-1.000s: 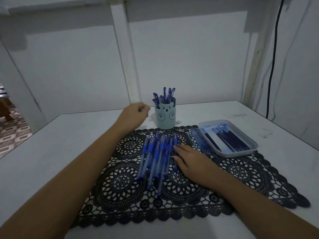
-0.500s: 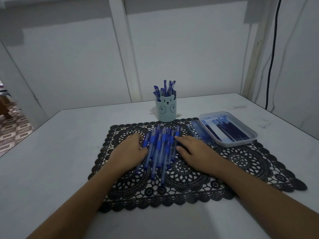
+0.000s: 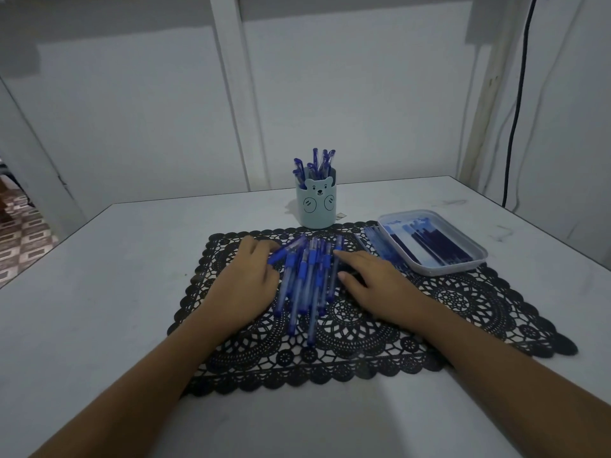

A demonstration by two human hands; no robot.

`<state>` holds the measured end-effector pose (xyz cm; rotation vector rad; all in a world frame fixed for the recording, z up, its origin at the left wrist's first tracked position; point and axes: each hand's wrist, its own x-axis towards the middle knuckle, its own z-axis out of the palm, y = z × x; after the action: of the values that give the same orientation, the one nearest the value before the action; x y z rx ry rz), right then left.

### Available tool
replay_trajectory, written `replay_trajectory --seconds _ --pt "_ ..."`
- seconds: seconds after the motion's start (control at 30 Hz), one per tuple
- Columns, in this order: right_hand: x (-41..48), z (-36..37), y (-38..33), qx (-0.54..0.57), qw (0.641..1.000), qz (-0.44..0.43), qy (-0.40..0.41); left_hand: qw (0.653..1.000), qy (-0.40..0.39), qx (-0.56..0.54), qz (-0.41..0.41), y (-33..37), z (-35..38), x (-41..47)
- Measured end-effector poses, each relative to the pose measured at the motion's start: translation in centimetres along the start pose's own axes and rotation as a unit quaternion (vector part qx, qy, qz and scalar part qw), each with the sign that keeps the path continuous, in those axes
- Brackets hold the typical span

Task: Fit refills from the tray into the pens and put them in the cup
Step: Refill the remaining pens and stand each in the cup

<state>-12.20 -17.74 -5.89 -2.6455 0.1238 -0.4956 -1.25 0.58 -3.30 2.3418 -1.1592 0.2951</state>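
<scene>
A pile of blue pens (image 3: 307,279) lies on a black lace mat (image 3: 463,302). My left hand (image 3: 244,282) lies palm down against the pile's left side. One pen (image 3: 287,250) sits askew at its fingertips. My right hand (image 3: 370,279) lies palm down on the pile's right side, with fingers touching the outer pens. A pale blue bear cup (image 3: 317,209) stands behind the mat and holds several pens (image 3: 315,163). A white tray (image 3: 463,266) at the right holds dark blue refills (image 3: 433,246).
Several more refills (image 3: 377,246) lie on the mat beside the tray's left edge. The white table (image 3: 99,292) ends at the left over a tiled floor. A wall post stands behind the cup and a black cable (image 3: 515,110) hangs at the right.
My left hand came back from beside the cup and settled on the left of the pile. One pen has turned askew at its fingertips. The right hand stayed by the pile.
</scene>
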Motion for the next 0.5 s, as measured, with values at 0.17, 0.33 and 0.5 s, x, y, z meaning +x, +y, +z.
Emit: replay_trajectory --seconds 0.17,0.33,0.5 --pt "-0.6 -0.6 -1.4 0.032 0.993 -0.093 0.073 0.992 -0.052 0.015 0.111 1.6 0.3 -0.5" --pt "-1.1 -0.1 -2.7 -0.061 0.982 -0.173 0.038 0.981 -0.067 -0.004 0.183 1.8 0.4 -0.8" --pt "-0.9 0.3 -2.6 -0.095 0.979 -0.175 0.036 0.977 -0.083 -0.027 0.194 1.8 0.0 -0.8"
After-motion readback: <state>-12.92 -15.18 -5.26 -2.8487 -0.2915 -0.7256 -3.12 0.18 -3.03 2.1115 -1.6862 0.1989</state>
